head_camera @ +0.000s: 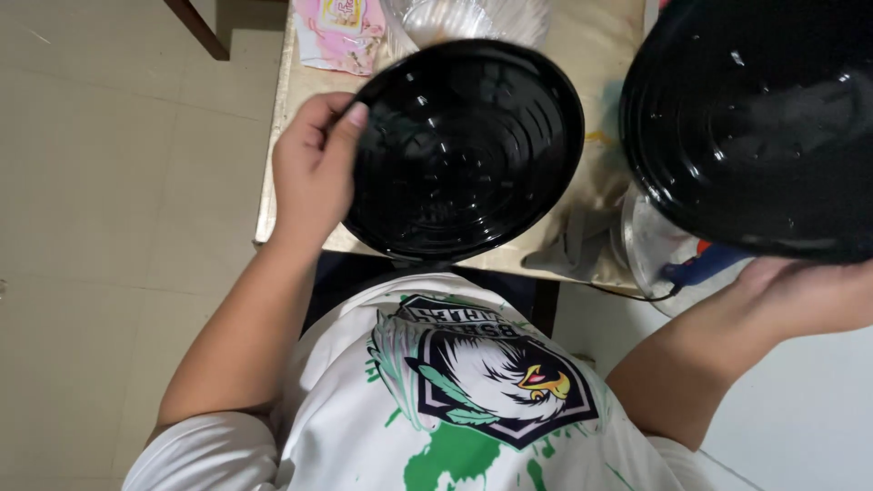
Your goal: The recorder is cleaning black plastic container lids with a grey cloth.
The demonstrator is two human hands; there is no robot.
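1. The left hand [314, 168] holds a round black ribbed bowl [464, 150] by its left rim, the thumb lying over the edge and the fingers curled behind it; the grip is closed on that rim.
2. This ribbed bowl is tilted so its glossy inside faces the camera, and it hangs above the near edge of the counter [591, 41], partly over the person's lap.
3. The right hand [809, 291] sits under the lower edge of a second, larger black bowl [755, 118] at the upper right; only the wrist and back of the hand show, so I cannot tell how the fingers close.
4. The larger bowl is also tipped toward the camera and stands apart from the ribbed one, with a strip of counter showing between them.
5. A clear plastic container [473, 18] stands on the counter just behind the ribbed bowl.
6. A pink packet [341, 32] lies at the counter's far left corner.
7. A grey cloth [577, 245] hangs at the counter's near edge, between the two bowls.
8. A blue tool [705, 264] with a dark cord lies in a clear dish [650, 250] below the larger bowl.
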